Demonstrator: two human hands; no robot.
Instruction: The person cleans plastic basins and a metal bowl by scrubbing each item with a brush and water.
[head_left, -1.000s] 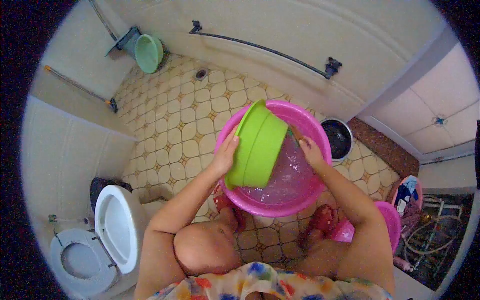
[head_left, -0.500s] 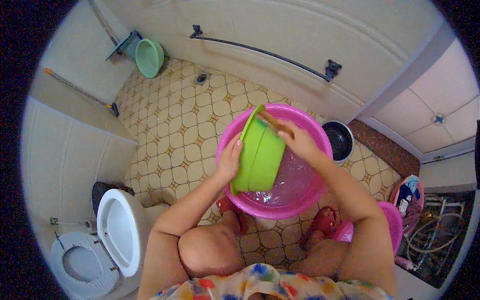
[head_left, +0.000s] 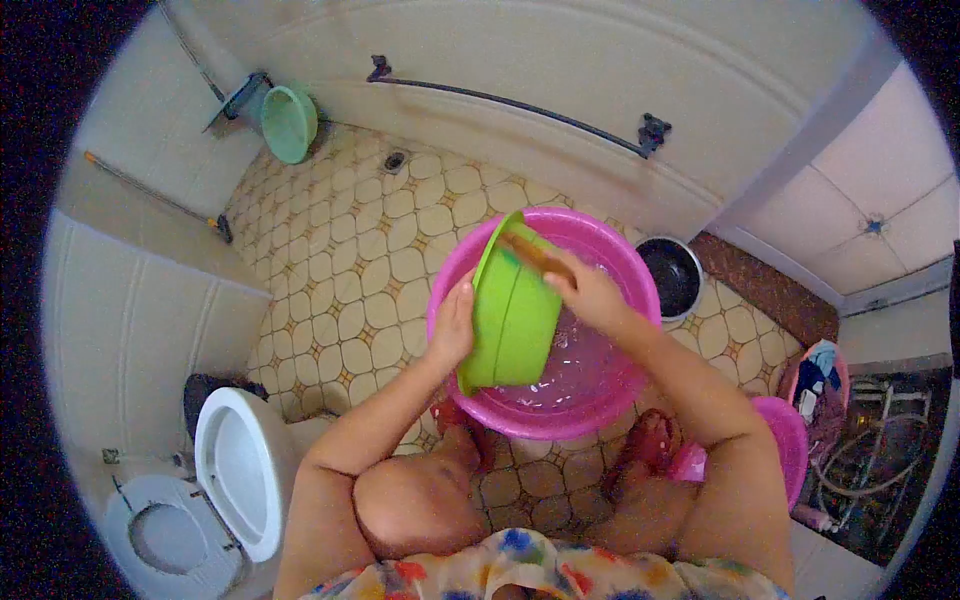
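Note:
A lime-green basin (head_left: 515, 325) is tipped on its side over a large pink tub (head_left: 640, 350) that holds water. My left hand (head_left: 455, 325) grips the green basin by its rim, on the left. In my right hand (head_left: 588, 292) is a scrubbing brush (head_left: 528, 250) with a brown wooden back, pressed against the outer wall of the basin near its upper end. Green bristles show a little under the brush; the rest of them are hidden. My feet, in red slippers (head_left: 655, 440), stand on either side of the tub's near edge.
A dark-lined round basin (head_left: 670, 280) sits right of the tub by the doorway. A pale green basin (head_left: 288, 125) is in the far corner, and a toilet (head_left: 240, 480) stands at left. A laundry basket (head_left: 840, 375) and another pink tub (head_left: 785, 440) are at right.
The brush and my right hand have shifted slightly left and down along the basin's wall. The basin stays tilted in my left hand, and the whole view has moved a little.

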